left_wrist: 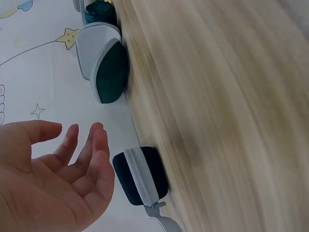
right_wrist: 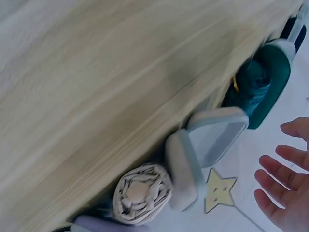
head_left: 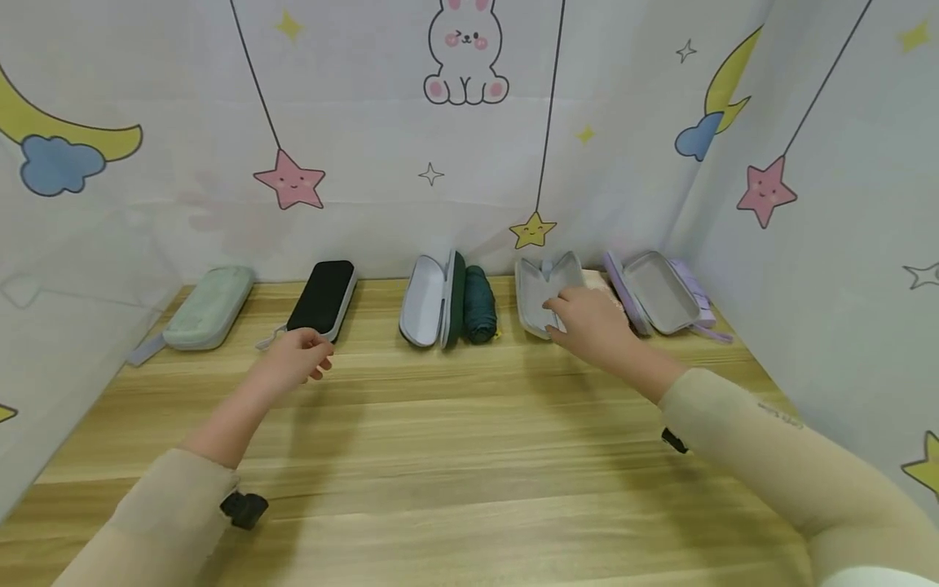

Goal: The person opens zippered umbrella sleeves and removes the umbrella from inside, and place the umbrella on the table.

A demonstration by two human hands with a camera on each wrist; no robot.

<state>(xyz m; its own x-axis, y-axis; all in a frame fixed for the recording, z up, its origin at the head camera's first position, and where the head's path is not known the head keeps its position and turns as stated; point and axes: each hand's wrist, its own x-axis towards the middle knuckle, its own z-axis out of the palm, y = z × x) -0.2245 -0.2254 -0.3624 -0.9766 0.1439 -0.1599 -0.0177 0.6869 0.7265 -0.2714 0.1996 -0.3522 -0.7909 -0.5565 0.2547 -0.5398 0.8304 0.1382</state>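
My left hand (head_left: 293,359), fingers loosely bent and empty, is over the near end of a closed black case (head_left: 323,297); in the left wrist view the hand (left_wrist: 58,179) shows apart from that case (left_wrist: 157,174). My right hand (head_left: 590,322) hovers at an opened light grey case (head_left: 534,297), covering part of it. In the right wrist view the hand (right_wrist: 289,179) holds nothing and is apart from the grey case (right_wrist: 186,169). Beside that case is a rolled beige bundle (right_wrist: 142,193), mostly hidden behind the right hand in the head view.
Along the table's back edge also lie a closed pale green case (head_left: 209,310) at the left, an opened dark green case (head_left: 425,302) with a rolled dark green bundle (head_left: 480,306) in the middle, and an opened purple case (head_left: 660,293) with a purple bundle (head_left: 693,289) at the right.
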